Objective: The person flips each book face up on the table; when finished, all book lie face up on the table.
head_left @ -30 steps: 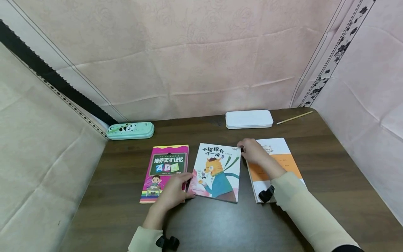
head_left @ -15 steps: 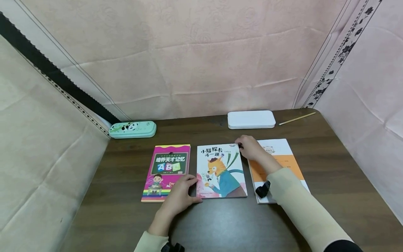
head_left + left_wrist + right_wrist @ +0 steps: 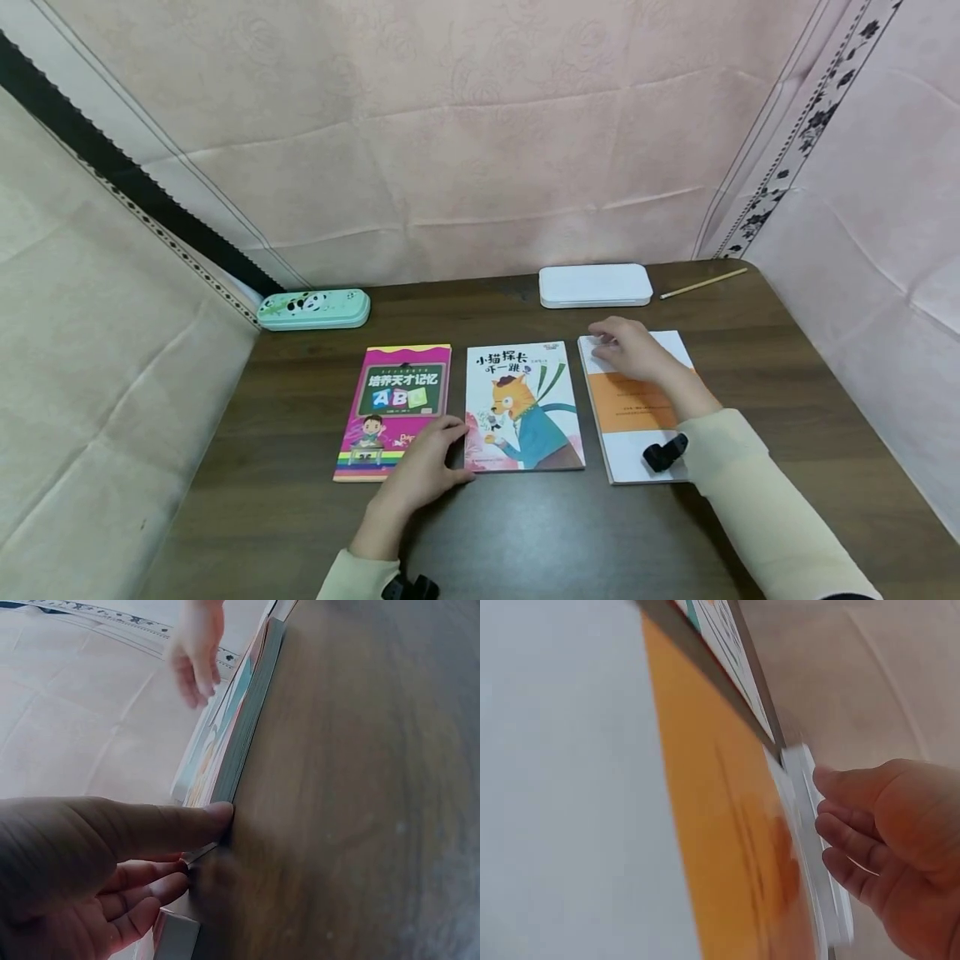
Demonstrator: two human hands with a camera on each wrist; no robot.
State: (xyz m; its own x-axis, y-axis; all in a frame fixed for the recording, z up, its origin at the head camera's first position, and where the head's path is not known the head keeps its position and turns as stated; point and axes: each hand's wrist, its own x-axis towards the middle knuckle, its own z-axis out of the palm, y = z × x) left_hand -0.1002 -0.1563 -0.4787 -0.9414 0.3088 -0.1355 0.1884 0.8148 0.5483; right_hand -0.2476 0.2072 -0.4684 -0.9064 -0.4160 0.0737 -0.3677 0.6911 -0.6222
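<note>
Pink cloth walls close in a dark wooden table (image 3: 525, 533) where three books lie side by side. Left hand (image 3: 423, 471) rests with relaxed fingers at the near left corner of the cat book (image 3: 522, 406), thumb tip touching its edge, between it and the pink book (image 3: 393, 408). Right hand (image 3: 630, 350) lies with loosely bent fingers on the far left corner of the orange book (image 3: 637, 412), gripping nothing. Behind sit a white case (image 3: 595, 285), a green case (image 3: 313, 309) and a pencil (image 3: 702, 283).
</note>
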